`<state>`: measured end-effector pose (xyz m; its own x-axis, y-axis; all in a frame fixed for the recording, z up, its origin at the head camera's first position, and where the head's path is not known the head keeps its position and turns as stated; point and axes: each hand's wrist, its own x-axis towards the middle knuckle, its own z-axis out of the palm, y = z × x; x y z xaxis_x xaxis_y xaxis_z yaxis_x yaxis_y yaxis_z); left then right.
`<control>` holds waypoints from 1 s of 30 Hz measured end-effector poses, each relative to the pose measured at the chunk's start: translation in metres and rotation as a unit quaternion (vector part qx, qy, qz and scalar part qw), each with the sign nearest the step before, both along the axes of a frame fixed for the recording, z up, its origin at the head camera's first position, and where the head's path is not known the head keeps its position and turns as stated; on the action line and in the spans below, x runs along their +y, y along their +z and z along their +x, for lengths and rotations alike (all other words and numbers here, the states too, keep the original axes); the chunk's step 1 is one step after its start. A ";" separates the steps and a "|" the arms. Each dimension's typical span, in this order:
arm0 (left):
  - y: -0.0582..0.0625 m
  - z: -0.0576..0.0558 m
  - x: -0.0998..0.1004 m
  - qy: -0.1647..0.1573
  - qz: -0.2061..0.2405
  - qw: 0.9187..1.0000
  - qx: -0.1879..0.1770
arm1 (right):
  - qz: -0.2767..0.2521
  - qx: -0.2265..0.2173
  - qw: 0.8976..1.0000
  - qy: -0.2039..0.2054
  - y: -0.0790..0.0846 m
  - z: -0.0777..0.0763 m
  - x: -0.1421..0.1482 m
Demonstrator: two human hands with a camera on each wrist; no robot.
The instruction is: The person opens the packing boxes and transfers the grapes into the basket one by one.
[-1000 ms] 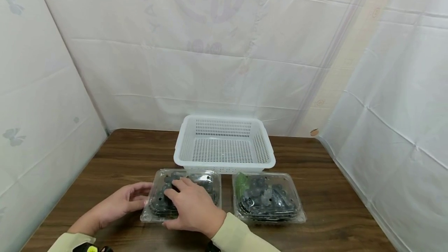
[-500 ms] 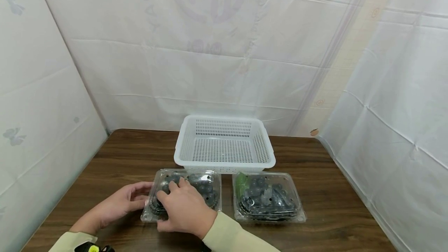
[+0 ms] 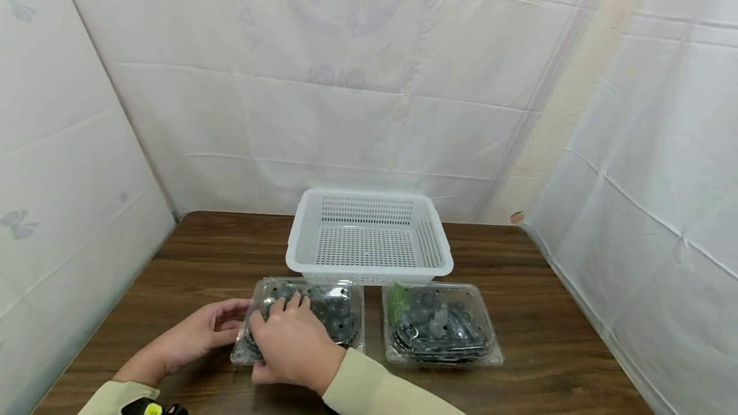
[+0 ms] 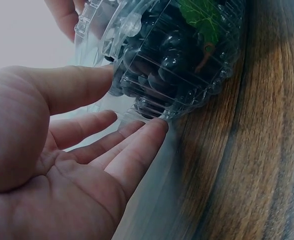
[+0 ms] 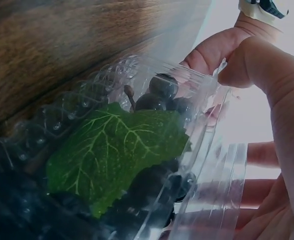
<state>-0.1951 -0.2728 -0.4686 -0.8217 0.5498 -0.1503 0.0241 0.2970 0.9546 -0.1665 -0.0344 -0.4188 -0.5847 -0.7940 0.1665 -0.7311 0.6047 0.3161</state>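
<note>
A clear plastic clamshell box [image 3: 344, 298] of dark grapes [image 4: 174, 52] lies on the table. My right hand [image 3: 296, 348] reaches across its left half, fingers spread on the lid and thumb at the front rim. Up close in the right wrist view, the thumb [image 5: 239, 67] presses at the edge where lid and base meet. A green leaf [image 5: 117, 155] shows through the box wall beside the grapes. My left hand [image 3: 202, 332] touches the box's left side with nearly straight fingers [image 4: 142, 155], its thumb near the rim.
A second clear box of grapes [image 3: 444, 332], also with a green leaf, sits to the right. Behind both boxes stands a white perforated plastic basket [image 3: 369, 271]. The dark wooden table [image 3: 553, 338] is bordered by white sheeting [image 3: 369, 114] at the back and sides.
My right hand has slid leftward across the lid, its thumb moving along the front rim towards the left corner. My left hand and both boxes stay in about the same place.
</note>
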 end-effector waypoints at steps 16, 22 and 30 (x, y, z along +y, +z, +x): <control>0.000 0.000 0.000 -0.018 0.017 1.000 -0.012 | 0.004 0.074 0.997 0.014 -0.001 0.000 -0.013; 0.002 0.000 -0.001 -0.057 0.033 0.998 -0.009 | 0.002 0.082 0.996 0.028 -0.001 -0.004 -0.015; 0.002 0.001 -0.001 -0.051 0.041 0.998 -0.012 | -0.001 0.062 0.998 0.034 0.000 -0.006 -0.017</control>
<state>-0.1940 -0.2738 -0.4670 -0.7569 0.6423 -0.1203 0.0266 0.2142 0.9764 -0.1728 -0.0516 -0.4189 -0.5048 -0.8304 0.2360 -0.7254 0.5562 0.4055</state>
